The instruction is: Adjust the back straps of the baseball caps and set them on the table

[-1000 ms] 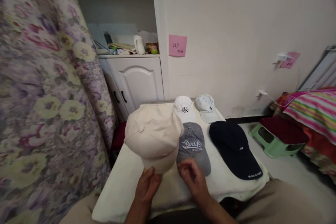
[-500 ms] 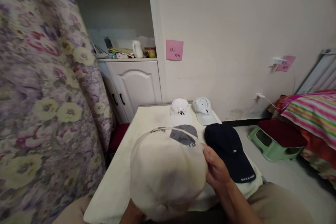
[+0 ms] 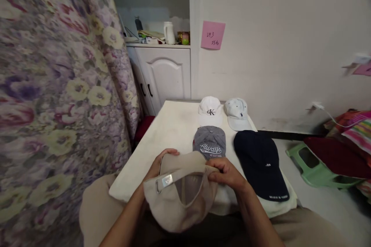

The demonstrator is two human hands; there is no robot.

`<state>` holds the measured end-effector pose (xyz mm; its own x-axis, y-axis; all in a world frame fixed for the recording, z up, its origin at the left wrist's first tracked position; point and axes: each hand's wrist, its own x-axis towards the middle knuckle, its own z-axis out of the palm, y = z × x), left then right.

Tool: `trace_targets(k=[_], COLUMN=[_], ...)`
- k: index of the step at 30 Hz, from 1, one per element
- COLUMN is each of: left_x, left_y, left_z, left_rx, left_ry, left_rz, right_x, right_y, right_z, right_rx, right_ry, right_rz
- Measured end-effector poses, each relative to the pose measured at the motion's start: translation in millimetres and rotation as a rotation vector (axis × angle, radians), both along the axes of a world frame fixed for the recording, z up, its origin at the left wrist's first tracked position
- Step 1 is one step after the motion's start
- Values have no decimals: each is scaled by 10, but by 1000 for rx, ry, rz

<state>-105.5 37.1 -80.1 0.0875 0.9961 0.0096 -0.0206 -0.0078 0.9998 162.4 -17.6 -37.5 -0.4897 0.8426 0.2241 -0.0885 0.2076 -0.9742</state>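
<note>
Both hands hold a beige cap (image 3: 176, 200) low over my lap, its back strap and buckle turned toward me. My left hand (image 3: 159, 162) grips the cap's left rim with curled fingers. My right hand (image 3: 227, 173) pinches the right rim. Just beyond the cap, on the white table (image 3: 162, 135), lies a grey cap (image 3: 210, 142) with white lettering. A navy cap (image 3: 261, 162) lies to its right. A white cap (image 3: 210, 110) with a black logo and a pale blue cap (image 3: 237, 112) sit at the table's far edge.
A floral curtain (image 3: 58, 85) hangs close on the left. A white cabinet (image 3: 165, 73) with a jug and clutter on top stands behind. A pink note (image 3: 213, 35) is stuck to the wall. A green stool (image 3: 313, 162) and striped bedding (image 3: 356, 131) are at the right.
The beige cap has been lowered from above the table toward my lap and turned so its back strap faces me. Both hands now grip its rim. The view has shifted.
</note>
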Motion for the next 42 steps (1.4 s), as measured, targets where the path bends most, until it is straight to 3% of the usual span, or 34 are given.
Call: trace_targets(k=[1, 4, 7, 9, 11, 13, 19, 27, 30, 35, 38, 42], left_x=[-58, -243, -377, -408, -396, -358, -261, -47, 108, 385, 494, 520], left_y=[34, 59, -97, -263, -419, -530, -652, -932, -962, -894, -832, -769], left_z=[27, 139, 357, 543, 700, 784, 845, 1348, 1381, 1288, 1264, 1279], left_rx=[-6, -3, 15, 75, 113, 79, 25, 205, 229, 173, 124, 75], left_ry=[47, 93, 144, 263, 376, 476, 456, 531, 586, 538, 462, 389], left_rz=[-69, -33, -45, -164, -363, -470, -412, -335, -339, -440, -481, -525], right_x=[0, 5, 11, 17, 25, 33, 48, -11, -59, -125, -142, -164], right_y=[23, 88, 135, 149, 150, 143, 115, 43, -50, -225, -253, -194], right_z=[-33, -135, -215, -245, -254, -249, -211, -73, 59, 276, 269, 157], right_rx=[-16, -55, -69, -84, -114, -135, -119, -41, 85, 251, 130, -86], right_ry=[5, 32, 32, 29, 47, 67, 30, -27, 3, -9, 17, 177], right_rz=[-4, 5, 17, 10, 0, -10, -18, 16, -87, -134, -168, -104])
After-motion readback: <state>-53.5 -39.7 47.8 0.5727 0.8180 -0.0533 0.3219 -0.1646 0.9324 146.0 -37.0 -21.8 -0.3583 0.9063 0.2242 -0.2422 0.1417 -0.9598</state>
